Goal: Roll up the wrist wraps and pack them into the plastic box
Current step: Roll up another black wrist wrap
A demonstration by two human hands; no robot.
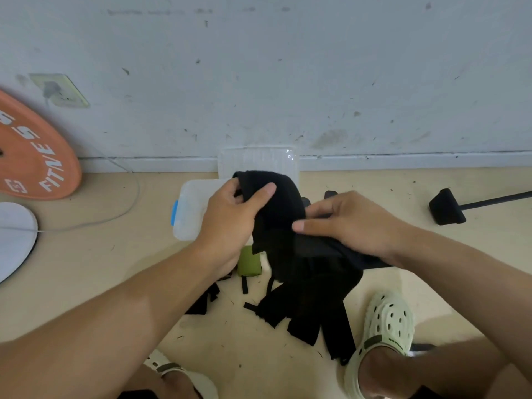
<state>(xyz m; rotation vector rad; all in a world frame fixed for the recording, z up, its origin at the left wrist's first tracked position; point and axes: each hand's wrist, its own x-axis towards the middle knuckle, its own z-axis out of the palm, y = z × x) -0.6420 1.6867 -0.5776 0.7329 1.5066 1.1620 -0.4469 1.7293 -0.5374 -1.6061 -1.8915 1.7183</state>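
The light is soft, even and fairly bright, with a slightly cool cast on the wall (288, 67). Shadows are faint and diffuse; a dim patch lies on the floor (86, 269) under the arms and near the bottom right. A small glare spot shines on the clear lid (289, 155). The black wraps (302, 283) show almost no detail, merging into one dark mass. Wide-angle distortion bends the baseboard (403, 159) line and stretches the forearms at the lower edges. Overall sharpness is moderate, softer toward the corners.
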